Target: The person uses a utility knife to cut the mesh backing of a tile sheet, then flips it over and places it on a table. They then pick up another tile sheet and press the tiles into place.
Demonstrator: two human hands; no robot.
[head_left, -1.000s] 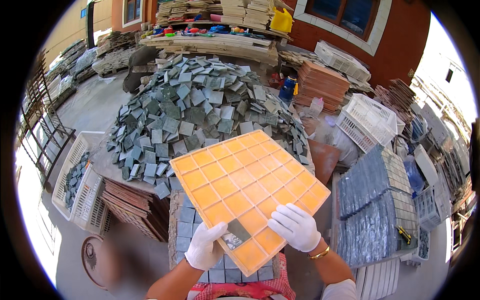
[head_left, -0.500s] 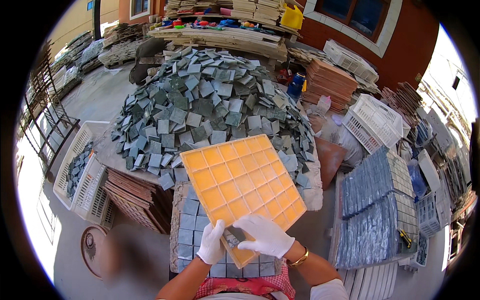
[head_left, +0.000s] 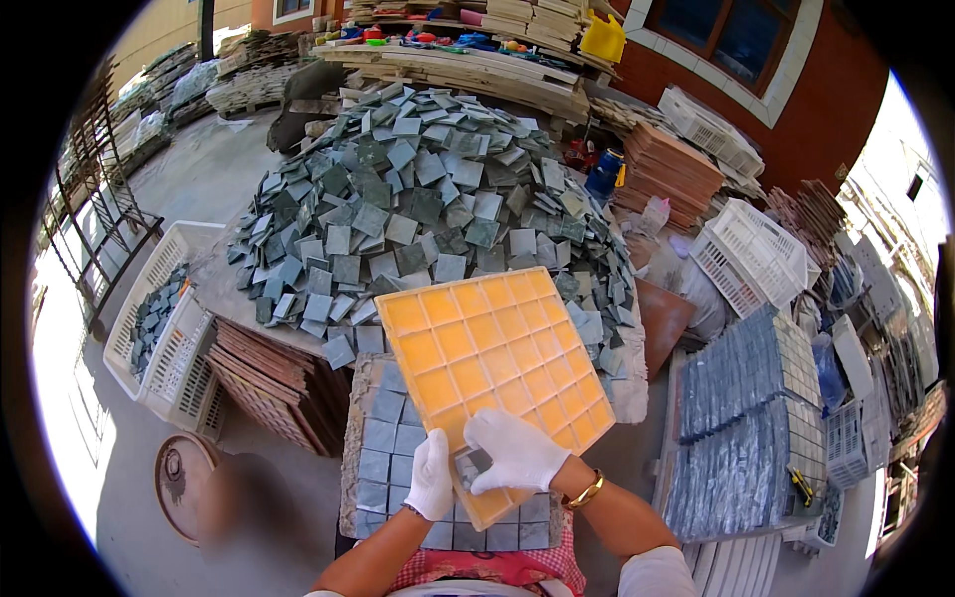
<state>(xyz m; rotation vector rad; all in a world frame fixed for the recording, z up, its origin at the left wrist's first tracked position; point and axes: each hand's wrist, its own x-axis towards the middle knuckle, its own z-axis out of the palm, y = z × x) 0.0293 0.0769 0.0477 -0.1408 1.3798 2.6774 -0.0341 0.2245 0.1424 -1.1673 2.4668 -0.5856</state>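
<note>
Grid tray (head_left: pixel 494 368), orange, tilts far-left to near-right; L hand (head_left: pixel 432 478) & R hand (head_left: pixel 512 450) clamp its near edge, R fingers pinning grey tile (head_left: pixel 472 464).

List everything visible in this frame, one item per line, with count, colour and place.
Grid tray: one, orange, centre, tilted, held at its near end.
Tile: one, grey, on the tray's near end between the hands.
Tile pile: many, grey-green, behind the tray.
Tile sheet: one, grey, under the tray.
Crates: several, white, left and right.
Mosaic sheets: stacks, blue-grey, right.
Left hand: white glove, grip on tray edge.
Right hand: white glove, on the tile.
</note>
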